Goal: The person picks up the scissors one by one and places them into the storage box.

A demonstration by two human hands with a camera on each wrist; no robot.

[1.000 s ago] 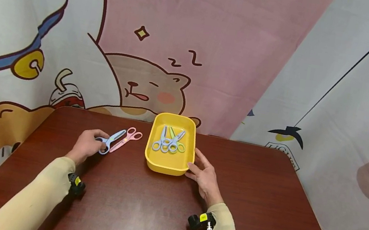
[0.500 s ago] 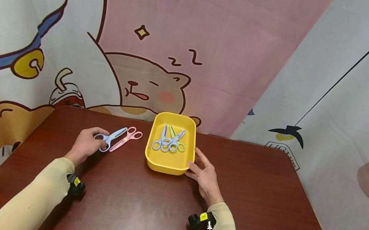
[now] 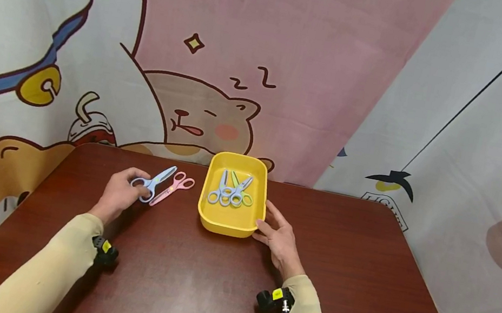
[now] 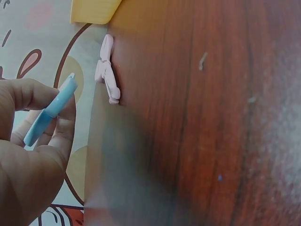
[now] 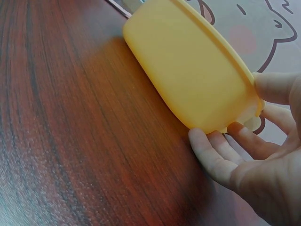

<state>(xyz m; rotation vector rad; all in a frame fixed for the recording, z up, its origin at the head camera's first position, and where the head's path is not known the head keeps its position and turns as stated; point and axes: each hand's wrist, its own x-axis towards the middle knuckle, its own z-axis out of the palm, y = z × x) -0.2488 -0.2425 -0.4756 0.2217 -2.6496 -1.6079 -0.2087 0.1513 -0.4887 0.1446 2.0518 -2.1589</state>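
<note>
My left hand holds blue scissors by their handle loops, blades pointing away to the right. They show edge-on between thumb and fingers in the left wrist view, apart from the table. Close by, pink scissors lie on the table. My right hand holds the right side of a yellow tray, thumb at the rim, other fingers against the outer wall and lower edge. Inside the tray lie two pairs of blue scissors and a green pair, partly overlapping.
A brown wooden table carries everything. Directly behind its far edge hangs a printed cartoon cloth, close to the tray's back. Similar cloth stands along the left and right sides.
The blue scissors in my left hand have risen a little and turned so the blades point more steeply away. My right hand, the tray and the pink scissors stay put.
</note>
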